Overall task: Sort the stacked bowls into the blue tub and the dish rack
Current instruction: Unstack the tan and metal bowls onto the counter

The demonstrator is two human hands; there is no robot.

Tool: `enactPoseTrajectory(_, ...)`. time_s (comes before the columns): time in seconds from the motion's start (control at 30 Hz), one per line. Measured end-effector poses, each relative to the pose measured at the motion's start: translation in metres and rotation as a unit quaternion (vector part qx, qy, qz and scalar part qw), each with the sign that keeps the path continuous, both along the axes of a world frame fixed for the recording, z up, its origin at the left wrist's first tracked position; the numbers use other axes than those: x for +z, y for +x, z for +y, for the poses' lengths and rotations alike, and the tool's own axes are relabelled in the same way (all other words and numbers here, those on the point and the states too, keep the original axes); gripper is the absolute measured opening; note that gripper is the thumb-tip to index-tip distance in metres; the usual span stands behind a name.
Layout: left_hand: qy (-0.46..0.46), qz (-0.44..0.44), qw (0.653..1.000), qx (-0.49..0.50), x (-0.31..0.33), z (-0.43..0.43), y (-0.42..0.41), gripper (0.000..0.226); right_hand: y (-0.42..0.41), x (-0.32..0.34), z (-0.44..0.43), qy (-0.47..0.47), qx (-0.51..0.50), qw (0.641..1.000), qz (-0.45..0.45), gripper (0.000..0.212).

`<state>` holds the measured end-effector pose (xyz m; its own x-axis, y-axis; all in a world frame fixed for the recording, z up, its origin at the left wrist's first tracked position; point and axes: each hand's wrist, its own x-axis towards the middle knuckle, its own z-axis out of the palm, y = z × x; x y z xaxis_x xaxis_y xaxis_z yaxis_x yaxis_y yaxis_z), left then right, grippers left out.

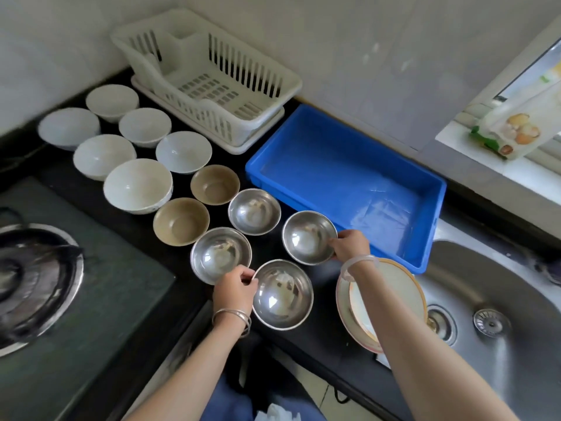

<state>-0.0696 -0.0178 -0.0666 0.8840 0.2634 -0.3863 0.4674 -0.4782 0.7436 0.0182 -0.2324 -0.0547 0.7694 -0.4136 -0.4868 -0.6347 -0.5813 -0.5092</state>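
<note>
Head view: you look down at a dark kitchen counter (145,232) with bowls laid out singly, a stove on the left and a sink on the right.
Left hand: your left hand (235,288) grips the left rim of the nearest steel bowl (282,294), fingers closed on its edge; metal bangles (232,319) circle the wrist.
Right hand: your right hand (349,246) pinches the right rim of another steel bowl (308,237), just beside the blue tub; a pale bangle (358,264) sits on that wrist.
Other steel bowls: one (220,253) sits just left of your left hand, one (254,211) farther back; all four rest upright on the counter.
Tan bowls: two, one (181,220) behind the steel group and one (215,184) farther back toward the rack.
White bowls: six, set in two rows at back left, the largest (138,185) nearest the tan bowls.
Dish rack: the white slotted rack (209,77) stands on its tray against the back wall, with no dishes in it.
Blue tub: the tub (346,180) lies right of the rack, between the bowls and the sink, holding nothing.
Plates: a small stack of plates (403,287) rests at the counter edge under your right forearm.
Stove: a burner (30,284) fills the left side.
Sink: a steel basin (501,299) with a drain lies at right.
Windowsill: a printed packet (516,129) leans there.
</note>
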Motion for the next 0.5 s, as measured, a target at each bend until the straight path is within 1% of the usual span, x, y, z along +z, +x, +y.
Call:
enactPoseTrajectory(0.03, -0.001, -0.001, 1.000, 0.004, -0.002, 0.000, -0.001, 0.004, 0.002, -0.002, 0.002, -0.005, 0.002, 1.000, 0.004, 0.018)
enactPoseTrajectory(0.1, -0.006, -0.001, 1.000, 0.014, -0.005, 0.001, -0.002, 0.005, 0.004, -0.006, 0.005, -0.011, 0.005, 1.000, 0.011, 0.013)
enactPoseTrajectory(0.2, -0.014, -0.008, 0.999, 0.032, -0.006, -0.001, -0.005, 0.005, 0.006, -0.015, 0.007, 0.000, -0.008, 1.000, 0.020, 0.009)
enactPoseTrajectory(0.33, -0.021, -0.019, 0.998, 0.050, -0.007, -0.003, -0.009, 0.009, 0.005, -0.022, 0.008, 0.040, -0.039, 0.998, 0.018, 0.013)
enactPoseTrajectory(0.4, -0.027, -0.021, 0.998, 0.052, -0.007, -0.003, -0.010, 0.011, 0.004, -0.023, 0.009, 0.053, -0.050, 0.997, 0.015, 0.012)
enactPoseTrajectory(0.5, -0.028, -0.018, 0.998, 0.053, -0.008, -0.003, -0.013, 0.009, 0.004, -0.025, 0.010, 0.067, -0.062, 0.996, 0.012, 0.020)
